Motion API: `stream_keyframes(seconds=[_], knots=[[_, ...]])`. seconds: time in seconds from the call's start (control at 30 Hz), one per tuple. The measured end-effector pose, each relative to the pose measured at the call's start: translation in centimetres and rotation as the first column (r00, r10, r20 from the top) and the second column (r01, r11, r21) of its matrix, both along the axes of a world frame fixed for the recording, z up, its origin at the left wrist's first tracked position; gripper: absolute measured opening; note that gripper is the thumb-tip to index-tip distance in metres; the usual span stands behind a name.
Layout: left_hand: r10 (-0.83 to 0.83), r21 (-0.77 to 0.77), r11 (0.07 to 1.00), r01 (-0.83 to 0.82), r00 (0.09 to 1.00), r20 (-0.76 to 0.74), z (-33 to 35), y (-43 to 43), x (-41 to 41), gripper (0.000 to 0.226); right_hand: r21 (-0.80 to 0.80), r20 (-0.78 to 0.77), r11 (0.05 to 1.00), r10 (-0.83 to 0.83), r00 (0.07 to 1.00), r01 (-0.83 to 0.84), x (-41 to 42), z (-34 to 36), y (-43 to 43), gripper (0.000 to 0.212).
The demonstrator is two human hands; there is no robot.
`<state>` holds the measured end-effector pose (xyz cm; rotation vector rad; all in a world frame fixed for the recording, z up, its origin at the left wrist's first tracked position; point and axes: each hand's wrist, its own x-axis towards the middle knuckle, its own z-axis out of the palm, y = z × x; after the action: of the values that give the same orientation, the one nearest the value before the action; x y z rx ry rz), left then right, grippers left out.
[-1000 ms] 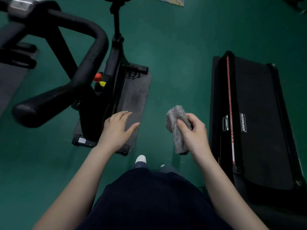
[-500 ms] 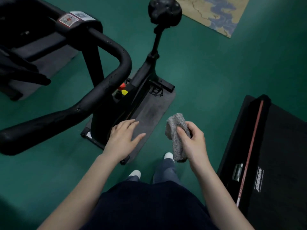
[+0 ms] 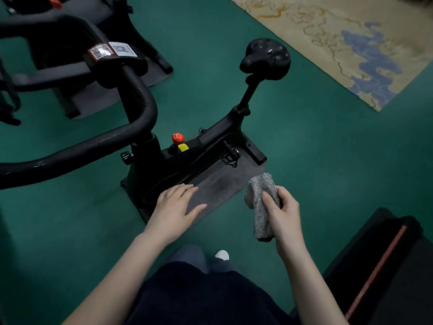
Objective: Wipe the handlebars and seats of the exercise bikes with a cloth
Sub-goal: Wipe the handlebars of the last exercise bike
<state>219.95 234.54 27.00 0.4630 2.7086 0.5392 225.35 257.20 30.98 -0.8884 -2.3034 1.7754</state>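
Note:
A black exercise bike stands ahead of me on the green floor. Its curved handlebar (image 3: pixel 131 127) sweeps across the left, and its black seat (image 3: pixel 266 58) rises on a post at top centre. My right hand (image 3: pixel 284 213) grips a crumpled grey cloth (image 3: pixel 261 202) in the air, below and to the right of the seat. My left hand (image 3: pixel 174 208) hovers with straight fingers, holding nothing, over the bike's grey floor mat (image 3: pixel 218 186). Neither hand touches the bike.
A second bike (image 3: pixel 58 69) on its own mat fills the upper left. A black treadmill (image 3: pixel 384 266) with a red stripe lies at lower right. A beige and blue patterned mat (image 3: pixel 339 43) covers the floor at top right. A red knob (image 3: pixel 178 138) sits on the frame.
My view has swung left and up: the seat and patterned mat have come into sight, and the treadmill has slid to the lower right. Both hands keep the same pose.

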Motion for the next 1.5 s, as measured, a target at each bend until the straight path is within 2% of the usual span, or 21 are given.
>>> stream_keyframes(seconds=[0.27, 0.5, 0.67, 0.8, 0.9, 1.0, 1.1, 1.17, 1.3, 1.4, 1.5], knots=[[0.189, -0.042, 0.982, -0.187, 0.981, 0.052, 0.7, -1.1, -2.0, 0.064, -0.059, -0.001, 0.981, 0.184, 0.983, -0.184, -6.5, -0.3, -0.4, 0.008], [0.314, 0.0, 0.949, -0.315, 0.945, 0.087, -0.1, -2.4, -5.9, 0.064, -0.064, -0.069, 0.947, 0.31, 0.948, -0.314, -13.7, 0.1, -2.3, 0.012], [0.452, 0.047, 0.888, -0.458, 0.886, 0.102, -0.3, -3.9, -6.8, 0.061, -0.107, -0.182, 0.897, 0.405, 0.896, -0.428, -17.9, 2.2, -4.3, 0.02], [0.582, 0.035, 0.808, -0.588, 0.807, 0.106, -0.2, -5.3, -6.5, 0.059, -0.14, -0.243, 0.838, 0.487, 0.839, -0.527, -20.7, 4.0, -5.9, 0.017], [0.706, 0.036, 0.698, -0.715, 0.696, 0.13, 0.0, -5.8, -6.1, 0.054, -0.138, -0.296, 0.785, 0.549, 0.782, -0.604, -22.9, 5.3, -7.1, 0.013], [0.828, 0.066, 0.539, -0.84, 0.542, 0.14, 0.4, -6.0, -5.8, 0.051, -0.137, -0.345, 0.7, 0.629, 0.696, -0.701, -25.1, 6.8, -8.4, 0.006], [0.909, 0.056, 0.365, -0.929, 0.369, 0.192, 0.7, -6.0, -4.9, 0.062, -0.075, -0.377, 0.567, 0.745, 0.55, -0.82, -27.4, 8.6, -9.8, 0.013], [0.961, 0.04, 0.211, -0.977, 0.215, 0.176, 1.0, -6.0, -4.2, 0.047, -0.031, -0.39, 0.453, 0.815, 0.428, -0.891, -28.8, 9.7, -10.9, 0.012], [0.996, 0.037, -0.04, -0.999, -0.037, 0.075, 2.4, -5.7, -3.0, 0.044, -0.002, -0.399, 0.223, 0.894, 0.205, -0.975, -31.0, 10.8, -13.0, 0.011], [0.977, 0.176, -0.204, -0.963, -0.212, -0.031, 3.7, -4.8, -1.9, 0.043, 0.0, -0.42, 0.07, 0.905, 0.063, -0.998, -31.4, 11.2, -14.7, 0.011], [0.929, 0.289, -0.312, -0.905, -0.355, -0.108, 5.5, -4.0, -0.9, 0.044, 0.03, -0.428, -0.07, 0.9, -0.076, -0.997, -30.7, 11.5, -16.5, 0.008]])
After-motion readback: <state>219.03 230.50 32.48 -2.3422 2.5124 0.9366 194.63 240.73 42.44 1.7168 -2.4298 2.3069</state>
